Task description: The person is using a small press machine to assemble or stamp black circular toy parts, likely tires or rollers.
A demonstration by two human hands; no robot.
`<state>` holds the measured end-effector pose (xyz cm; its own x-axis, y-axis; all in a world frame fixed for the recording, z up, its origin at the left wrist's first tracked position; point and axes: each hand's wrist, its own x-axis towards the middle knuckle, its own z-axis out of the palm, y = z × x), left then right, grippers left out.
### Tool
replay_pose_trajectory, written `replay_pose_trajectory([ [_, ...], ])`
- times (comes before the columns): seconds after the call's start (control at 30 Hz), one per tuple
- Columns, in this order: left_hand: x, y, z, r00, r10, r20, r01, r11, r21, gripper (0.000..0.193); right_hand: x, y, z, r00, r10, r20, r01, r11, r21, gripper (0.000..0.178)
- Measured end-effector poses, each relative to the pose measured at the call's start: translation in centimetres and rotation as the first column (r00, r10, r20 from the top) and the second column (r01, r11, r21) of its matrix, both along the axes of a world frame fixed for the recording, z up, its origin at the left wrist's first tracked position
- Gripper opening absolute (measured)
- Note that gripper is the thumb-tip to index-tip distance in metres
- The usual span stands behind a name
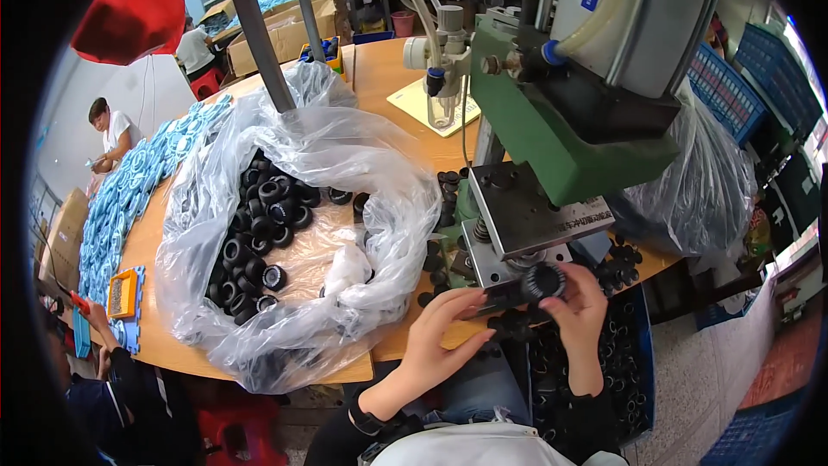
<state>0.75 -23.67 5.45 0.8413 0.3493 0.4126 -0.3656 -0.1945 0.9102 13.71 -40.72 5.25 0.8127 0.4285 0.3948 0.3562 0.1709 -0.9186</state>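
My right hand grips a small black toy tyre between thumb and fingers, in front of the metal die block of a green press. My left hand is to the left of it, thumb and fingers spread apart, with nothing visible between them. Several more black tyres lie near its fingertips, just below the press base. A clear plastic bag, rolled open on the table to my left, holds a heap of black tyres.
Below my right hand stands a blue crate with many black rings. Loose black parts sit beside the press. Light-blue pieces are piled along the table's far left. A yellow tray is nearby. Other people sit at left.
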Motion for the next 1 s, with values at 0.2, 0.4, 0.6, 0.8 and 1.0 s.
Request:
replay_pose_trajectory([
  [0.2, -4.6, 3.7, -1.3, 0.97, 0.242, -0.035, -0.233, 0.959, 0.158, 0.017, 0.6, 0.0, -0.2, 0.954, 0.051, -0.294, 0.041, 0.954, 0.297, 0.055],
  [0.4, -10.8, 9.2, -2.3, 0.808, 0.588, -0.031, -0.536, 0.757, 0.375, 0.011, 2.8, 0.6, 0.5, 0.61, -0.368, 0.702, 0.627, 0.766, -0.143, 0.041],
  [0.6, -14.5, 13.0, -1.8, 0.586, 0.802, 0.118, -0.752, 0.484, 0.446, 0.006, 2.3, 2.6, -1.4, 0.748, -0.128, 0.652, 0.407, 0.864, -0.298, 0.044],
  [0.8, -14.4, 14.7, -3.9, 0.549, 0.835, 0.031, -0.784, 0.502, 0.365, 0.005, 2.3, 4.7, 0.3, 0.959, -0.172, 0.223, 0.206, 0.969, -0.136, 0.047],
  [1.0, -14.0, 15.8, -3.0, 0.571, 0.818, -0.072, -0.653, 0.506, 0.563, 0.011, 2.9, 4.3, 0.3, 0.878, -0.184, 0.443, 0.353, 0.873, -0.336, 0.054],
])
